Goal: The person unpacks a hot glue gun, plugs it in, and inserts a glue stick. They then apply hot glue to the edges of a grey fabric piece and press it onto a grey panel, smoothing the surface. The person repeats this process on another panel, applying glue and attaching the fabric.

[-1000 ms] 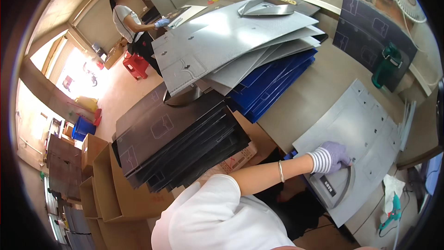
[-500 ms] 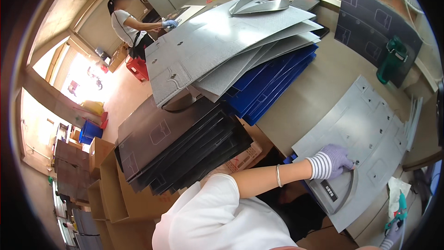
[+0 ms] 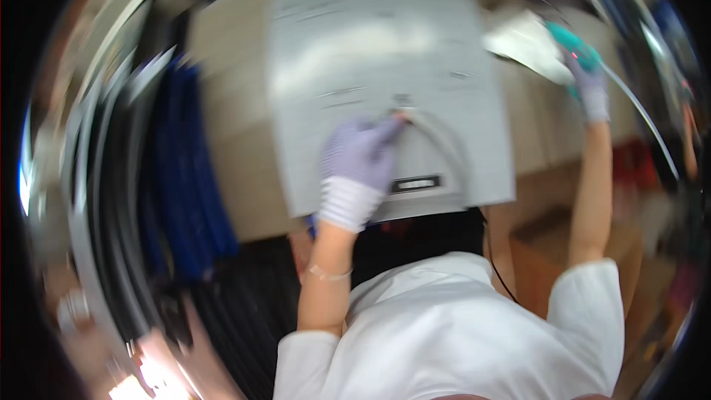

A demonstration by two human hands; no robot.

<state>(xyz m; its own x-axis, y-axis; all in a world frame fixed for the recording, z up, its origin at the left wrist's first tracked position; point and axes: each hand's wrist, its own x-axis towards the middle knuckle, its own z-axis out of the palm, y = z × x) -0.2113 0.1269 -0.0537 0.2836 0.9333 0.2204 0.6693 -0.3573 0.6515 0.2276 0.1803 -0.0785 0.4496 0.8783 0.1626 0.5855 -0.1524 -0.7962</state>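
1. Flatly, the grey sheet (image 3: 355, 44) lies on the table (image 3: 233, 104), smooth and broad, with a pale sheen across its middle and small blurred marks.
2. The strip (image 3: 448, 141), grey and bowed like an arc, sits on the sheet's near half; beside its inner curve is a dark oblong label (image 3: 416, 184).
3. The left hand (image 3: 363, 150), in a knit lilac glove with a ribbed white cuff, is over the sheet's near half, fingers bunched at the strip's far end; blur hides whether they pinch it.
4. Right of the sheet, the right hand (image 3: 589, 85), gloved alike, is wrapped around the teal glue gun (image 3: 574, 43), a rounded body trailing a slim white cord (image 3: 643, 115).
5. Between sheet and gun lies a crumpled white scrap (image 3: 527, 46), paper or cloth, I cannot tell.
6. Left of the sheet stand thin blue panels (image 3: 185, 178), streaked by blur.
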